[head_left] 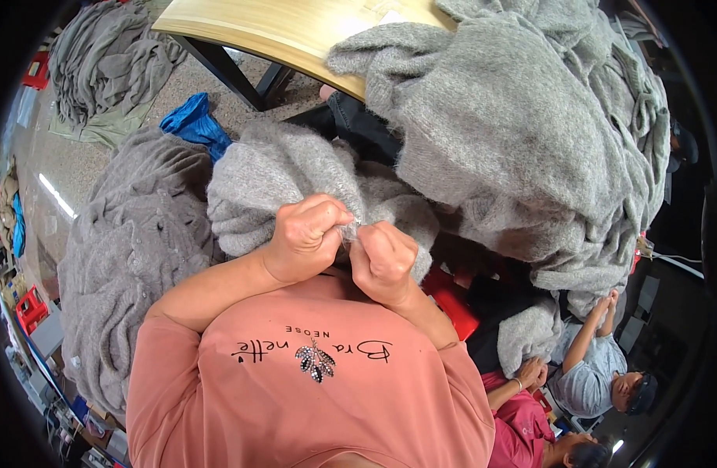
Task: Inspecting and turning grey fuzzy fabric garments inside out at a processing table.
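Hands nearly touching, left hand (308, 235) and right hand (384, 259) pinching with fingertips a small pale bit at the edge of the gray knit (257, 179) just ahead. Progress, judged: piece mid-handling; finished or unfinished elsewhere, cannot tell. Surroundings: speckled floor (195, 82) far ahead-left; large gray heap (514, 117) ahead-right, overlapping wooden tabletop (257, 39); darker pile (136, 226) left; blue cloth (196, 123) ahead-left.

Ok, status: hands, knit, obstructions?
Left hand, right hand: both pinching, close together. Grey knit: at the pinch, bunched ahead. No obstruction visible; fine grip detail unclear.
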`<action>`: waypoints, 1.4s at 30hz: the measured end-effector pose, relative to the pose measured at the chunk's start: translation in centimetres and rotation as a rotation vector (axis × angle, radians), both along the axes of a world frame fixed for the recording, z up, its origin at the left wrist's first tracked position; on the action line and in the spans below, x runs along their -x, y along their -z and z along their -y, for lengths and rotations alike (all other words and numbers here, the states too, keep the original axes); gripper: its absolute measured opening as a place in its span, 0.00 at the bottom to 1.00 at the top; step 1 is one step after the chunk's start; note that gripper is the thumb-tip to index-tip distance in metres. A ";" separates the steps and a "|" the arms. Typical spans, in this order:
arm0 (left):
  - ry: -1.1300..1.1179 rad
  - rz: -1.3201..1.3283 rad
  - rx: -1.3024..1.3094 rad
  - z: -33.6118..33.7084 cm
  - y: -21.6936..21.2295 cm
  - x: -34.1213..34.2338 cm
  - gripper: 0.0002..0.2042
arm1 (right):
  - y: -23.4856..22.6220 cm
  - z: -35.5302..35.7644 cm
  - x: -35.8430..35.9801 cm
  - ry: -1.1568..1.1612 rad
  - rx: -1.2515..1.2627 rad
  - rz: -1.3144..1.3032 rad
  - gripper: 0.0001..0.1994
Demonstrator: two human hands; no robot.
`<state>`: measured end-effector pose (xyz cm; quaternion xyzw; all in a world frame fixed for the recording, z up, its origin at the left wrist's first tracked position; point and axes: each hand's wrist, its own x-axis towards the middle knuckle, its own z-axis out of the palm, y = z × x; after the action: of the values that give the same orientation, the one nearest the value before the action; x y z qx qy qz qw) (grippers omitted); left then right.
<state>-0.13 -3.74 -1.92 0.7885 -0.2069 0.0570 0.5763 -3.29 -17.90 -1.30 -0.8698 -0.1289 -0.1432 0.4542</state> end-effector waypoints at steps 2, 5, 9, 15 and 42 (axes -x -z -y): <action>-0.003 0.013 0.002 0.0 0.1 0.0 0.11 | 0.1 0.2 -0.4 -0.079 0.036 0.081 0.05; 0.024 0.006 -0.036 -0.3 0.6 -0.3 0.10 | 1.3 0.7 -1.4 0.002 -0.040 0.035 0.05; 0.020 -0.048 -0.189 -1.6 2.0 -1.3 0.06 | 1.2 2.8 -2.1 0.264 -0.196 -0.142 0.02; 0.100 -0.553 -0.074 -2.9 2.4 -2.2 0.03 | 3.5 4.2 -1.5 0.082 0.381 -0.242 0.07; 0.027 -1.029 0.565 -1.8 1.1 -2.3 0.04 | 2.5 3.8 -1.0 0.059 -0.030 -0.298 0.10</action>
<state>2.20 -1.93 -3.04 0.5280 0.1128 -0.2873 0.7912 -2.33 -21.73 -3.78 -0.8780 -0.0322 -0.0276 0.4768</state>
